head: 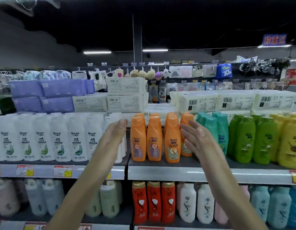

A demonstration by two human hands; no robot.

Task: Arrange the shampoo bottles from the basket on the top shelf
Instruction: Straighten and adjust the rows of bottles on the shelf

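Dim shop shelving is seen under a dark ceiling, with a blue hanging sign [274,39] at the upper right. Purple wrapped packs [49,95] and white wrapped packs [202,101] are stacked above the grey top shelf [177,173]. On that shelf, white plastic bottles [61,140] are lined upright at the left. Orange plastic shampoo bottles [154,140] are stood upright in the middle, followed rightward by teal bottles [210,127], green bottles [247,140] and yellow bottles [290,143]. Red bottles [154,201] are shown on the shelf below. The left hand [115,133] is held just left of the orange group, fingers straight and together, nothing gripped. The right hand [198,138] is raised at the group's right side, fingers spread and straight, overlapping the rightmost orange bottle; contact cannot be told.
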